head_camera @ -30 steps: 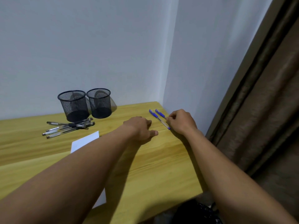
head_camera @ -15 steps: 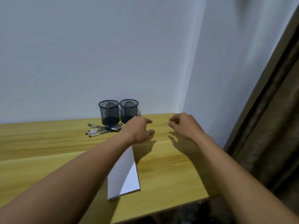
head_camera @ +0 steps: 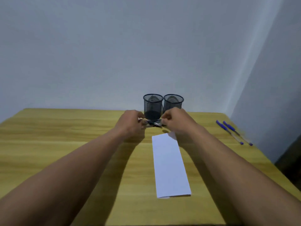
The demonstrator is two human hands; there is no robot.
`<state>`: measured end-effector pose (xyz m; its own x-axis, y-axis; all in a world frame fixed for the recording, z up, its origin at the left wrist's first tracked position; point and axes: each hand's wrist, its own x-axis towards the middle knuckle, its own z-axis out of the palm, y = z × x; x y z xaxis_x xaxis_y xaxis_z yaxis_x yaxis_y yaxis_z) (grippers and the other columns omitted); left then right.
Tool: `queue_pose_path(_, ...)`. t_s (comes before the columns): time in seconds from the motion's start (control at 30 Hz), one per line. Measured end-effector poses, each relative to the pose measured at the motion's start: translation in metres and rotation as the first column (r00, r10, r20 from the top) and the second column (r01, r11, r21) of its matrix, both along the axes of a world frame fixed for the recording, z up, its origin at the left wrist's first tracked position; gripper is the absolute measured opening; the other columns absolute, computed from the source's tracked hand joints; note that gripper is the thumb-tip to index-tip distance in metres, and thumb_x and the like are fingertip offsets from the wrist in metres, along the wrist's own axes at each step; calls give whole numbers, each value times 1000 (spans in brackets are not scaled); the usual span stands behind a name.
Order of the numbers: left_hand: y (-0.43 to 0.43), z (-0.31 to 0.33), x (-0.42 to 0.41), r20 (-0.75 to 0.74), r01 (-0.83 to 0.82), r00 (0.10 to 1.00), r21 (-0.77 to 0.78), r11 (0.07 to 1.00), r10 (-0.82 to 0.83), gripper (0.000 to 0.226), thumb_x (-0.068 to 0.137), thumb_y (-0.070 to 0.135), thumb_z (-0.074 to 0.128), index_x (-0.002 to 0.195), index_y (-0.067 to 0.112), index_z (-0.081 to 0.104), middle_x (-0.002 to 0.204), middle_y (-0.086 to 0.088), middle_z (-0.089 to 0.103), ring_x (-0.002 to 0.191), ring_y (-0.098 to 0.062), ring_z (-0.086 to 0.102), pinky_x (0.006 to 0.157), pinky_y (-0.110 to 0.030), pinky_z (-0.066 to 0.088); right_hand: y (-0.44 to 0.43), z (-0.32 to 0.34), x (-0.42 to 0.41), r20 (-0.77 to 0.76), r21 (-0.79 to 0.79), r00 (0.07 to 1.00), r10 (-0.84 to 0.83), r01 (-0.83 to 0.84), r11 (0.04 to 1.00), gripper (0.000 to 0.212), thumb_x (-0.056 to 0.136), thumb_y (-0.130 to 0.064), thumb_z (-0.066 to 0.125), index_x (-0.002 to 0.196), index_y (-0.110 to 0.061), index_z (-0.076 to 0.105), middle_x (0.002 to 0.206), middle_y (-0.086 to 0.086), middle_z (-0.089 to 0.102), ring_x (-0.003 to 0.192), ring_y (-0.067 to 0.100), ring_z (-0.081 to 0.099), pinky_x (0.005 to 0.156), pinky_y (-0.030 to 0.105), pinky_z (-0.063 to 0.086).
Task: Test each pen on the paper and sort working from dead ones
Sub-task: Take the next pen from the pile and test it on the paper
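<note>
Presently both hands, left hand (head_camera: 132,123) and right hand (head_camera: 175,123), close around the pile of pens (head_camera: 154,124) before the two mesh cups (head_camera: 153,106); whether either actually grips cannot be told. Pens judged light, rigid, smooth; take one mid-barrel.

The setting was a plain desk corner in a home or small office; which of the two could not be determined. A light wooden desk (head_camera: 65,144) stood against bare pale walls (head_camera: 114,46) meeting at a corner on the right. Two black mesh pen cups (head_camera: 153,105) stood side by side at the desk's rear edge. A folded white paper (head_camera: 169,167) and two blue pens (head_camera: 232,132) lay on the surface.
</note>
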<state>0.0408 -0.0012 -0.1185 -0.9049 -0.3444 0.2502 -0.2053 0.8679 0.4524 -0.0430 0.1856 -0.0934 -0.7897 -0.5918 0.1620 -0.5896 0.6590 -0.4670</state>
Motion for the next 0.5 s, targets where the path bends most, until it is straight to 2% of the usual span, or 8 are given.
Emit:
queue_pose_path(0.17,-26,-11,-19,69,13,998,-57,998,-9,42,85,6,61,124,18,68,108,-5,74,102,-24,67,87,-35,52,-37,-8,-18,-55,155,997,50,-41,987,30,88,-28,74,117,-22,74,117,6,74,112,28,65,92,34,53)
queue_pose_path(0.27,-33,-15,-27,102,29,995,-100,995,-18,46,81,8,69,125,20,67,107,-3,74,102,-23,66,87,-35,53,-45,-16,-26,-81,202,995,58,-41,978,25,87,-27,75,112,-24,75,111,4,75,107,27,66,90,40,55)
queue_pose_path(0.37,-39,-18,-30,98,20,995,-131,991,-7,41,81,10,70,120,24,70,106,2,75,104,-22,66,89,-37,54,-45,-24,-30,-73,188,995,71,-57,981,17,89,-22,73,105,-23,77,105,6,76,102,27,67,88,40,56)
queue_pose_path(0.5,-42,-16,-26,44,-1,999,-230,973,11,30,78,16,73,105,29,75,96,5,74,99,-23,61,82,-36,52,-40,-24,-28,-111,174,992,66,-46,984,16,91,-18,67,101,-24,78,101,7,76,100,29,65,80,35,52)
